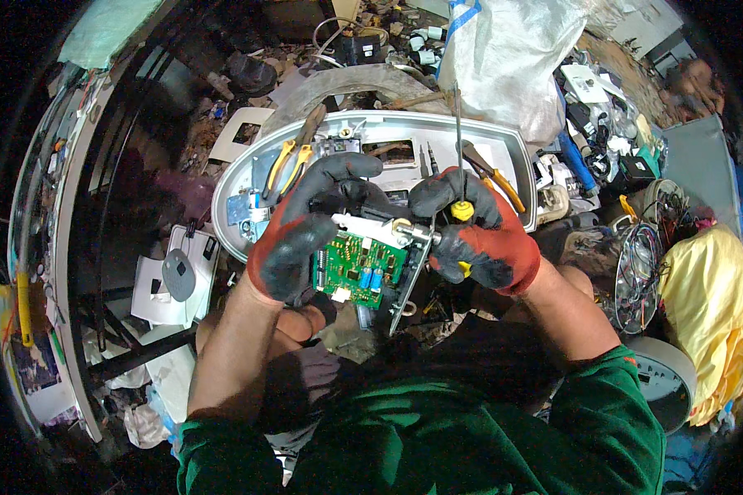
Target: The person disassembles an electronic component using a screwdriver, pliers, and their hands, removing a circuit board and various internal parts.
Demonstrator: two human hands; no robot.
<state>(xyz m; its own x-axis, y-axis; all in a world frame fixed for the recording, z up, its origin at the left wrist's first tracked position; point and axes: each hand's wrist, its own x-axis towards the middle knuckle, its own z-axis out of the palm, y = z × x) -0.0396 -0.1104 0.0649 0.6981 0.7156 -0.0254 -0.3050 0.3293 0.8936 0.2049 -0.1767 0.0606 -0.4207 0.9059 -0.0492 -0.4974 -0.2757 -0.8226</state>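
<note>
My left hand (299, 239), in a black-and-red work glove, is closed on the left side of a green circuit board (359, 271). The board carries blue cylindrical parts and is joined to a white plastic piece and a flat metal bracket (413, 285). My right hand (483, 239), gloved alike, wraps round the yellow handle of a screwdriver (462, 211), its long shaft pointing up and away. The right fingers are beside the bracket's upper end; whether they touch it I cannot tell. Beyond the hands lies a grey-white, boat-shaped plastic housing (437, 121).
In the housing lie yellow-handled pliers (289, 165), orange-handled cutters (500, 183) and thin screwdrivers (428, 161). A white sack (499, 66) stands behind it. Electronic scrap (603, 124) is heaped at the right, near a yellow bag (706, 313). White plastic covers (173, 280) lie left.
</note>
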